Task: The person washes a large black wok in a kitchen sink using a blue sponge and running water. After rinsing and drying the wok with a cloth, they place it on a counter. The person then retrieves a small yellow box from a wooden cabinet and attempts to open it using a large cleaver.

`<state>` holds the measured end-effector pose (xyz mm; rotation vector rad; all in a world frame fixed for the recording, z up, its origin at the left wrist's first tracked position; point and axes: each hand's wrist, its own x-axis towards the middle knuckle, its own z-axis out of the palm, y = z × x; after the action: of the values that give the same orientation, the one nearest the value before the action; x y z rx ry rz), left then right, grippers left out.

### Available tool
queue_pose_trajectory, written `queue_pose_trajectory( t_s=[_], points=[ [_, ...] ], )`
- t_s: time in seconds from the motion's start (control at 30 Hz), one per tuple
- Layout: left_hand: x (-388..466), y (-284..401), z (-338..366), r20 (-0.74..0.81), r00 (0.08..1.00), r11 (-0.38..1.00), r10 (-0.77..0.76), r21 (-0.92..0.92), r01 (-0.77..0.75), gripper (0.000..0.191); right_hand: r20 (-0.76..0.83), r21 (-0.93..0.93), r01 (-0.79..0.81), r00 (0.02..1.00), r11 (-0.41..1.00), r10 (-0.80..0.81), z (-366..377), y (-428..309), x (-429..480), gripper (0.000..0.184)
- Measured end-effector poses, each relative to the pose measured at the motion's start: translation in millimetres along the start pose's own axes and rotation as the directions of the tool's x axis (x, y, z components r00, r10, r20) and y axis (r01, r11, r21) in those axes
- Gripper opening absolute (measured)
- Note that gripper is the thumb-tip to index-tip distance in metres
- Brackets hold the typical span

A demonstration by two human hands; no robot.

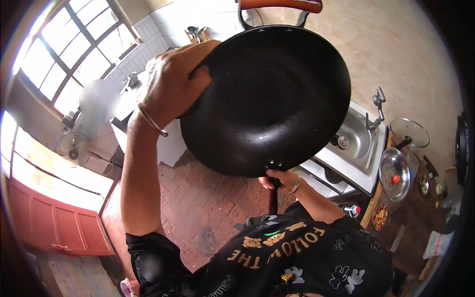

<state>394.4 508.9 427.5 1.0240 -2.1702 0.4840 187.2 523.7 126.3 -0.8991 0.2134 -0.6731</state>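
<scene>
A black wok (267,96) is held up in front of me, its dark inside facing the camera. Small droplets or specks dot its surface. My left hand (180,76) grips the left rim, its fingers partly hidden behind the pan. Below, my right hand (284,180) is closed around the long dark handle (273,200), close to the rivets. At the top, a reddish-brown helper handle (280,4) sticks out from the far rim.
To the right is a steel sink (358,137) with a tap (376,109). Past it, a wooden table carries a metal bowl (386,185) with tomatoes, a dish of chopped food (381,217), a knife (397,237) and a glass lid (410,132). A white counter (148,139) stands left, above brick flooring (193,208).
</scene>
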Motion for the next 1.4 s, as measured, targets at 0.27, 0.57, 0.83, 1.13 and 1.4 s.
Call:
queue_pose_trajectory(
  t_s=[0.27,0.57,0.83,1.13,1.4],
  points=[
    [-125.7,-56.7,-38.5,-0.109,0.645,0.654,-0.756,-0.144,0.743,0.025,-0.103,0.101,-0.333,0.934,0.937,0.343,35.9,42.3,33.5,0.025],
    [-483.2,17.1,26.6,0.362,-0.006,-0.361,-0.932,-0.930,0.065,0.033,-0.186,-0.070,-0.457,0.879,0.887,0.438,34.4,50.8,61.4,0.022],
    [-489.4,63.1,15.0,0.337,-0.267,-0.425,-0.903,-0.612,0.667,0.012,-0.259,-0.115,-0.484,0.858,0.868,0.444,39.1,57.7,71.5,0.020],
    [-398.6,17.8,-22.8,-0.208,-0.122,0.093,-0.970,-0.791,0.604,0.014,-0.342,-0.064,-0.492,0.828,0.868,0.444,46.7,83.8,80.1,0.019],
    [-235.2,-44.1,40.5,-0.539,0.490,0.694,-0.685,-0.277,0.665,0.042,-0.286,-0.058,-0.515,0.830,0.855,0.480,69.9,93.6,75.4,0.017]
  ],
)
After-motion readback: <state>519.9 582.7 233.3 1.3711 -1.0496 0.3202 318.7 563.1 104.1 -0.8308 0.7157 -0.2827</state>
